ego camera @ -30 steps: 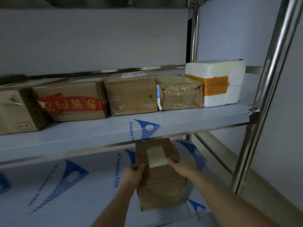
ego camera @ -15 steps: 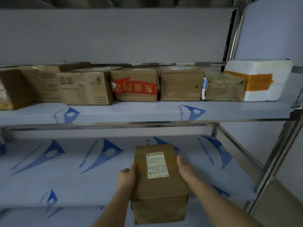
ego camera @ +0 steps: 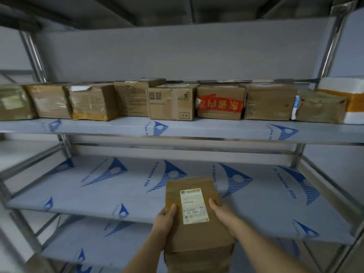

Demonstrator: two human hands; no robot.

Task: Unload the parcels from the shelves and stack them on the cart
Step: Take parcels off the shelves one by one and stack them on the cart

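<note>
Pulled back since earlier, parcel (ego camera: 194,219) now clear of lower shelf (ego camera: 98,192), out in front | upper shelf (ego camera: 197,128) carrying row of boxes (ego camera: 171,103) | left hand (ego camera: 165,223) and right hand (ego camera: 222,215) gripping parcel sides, fingers curling round edges, thumbs lying on top by label (ego camera: 194,206)
</note>
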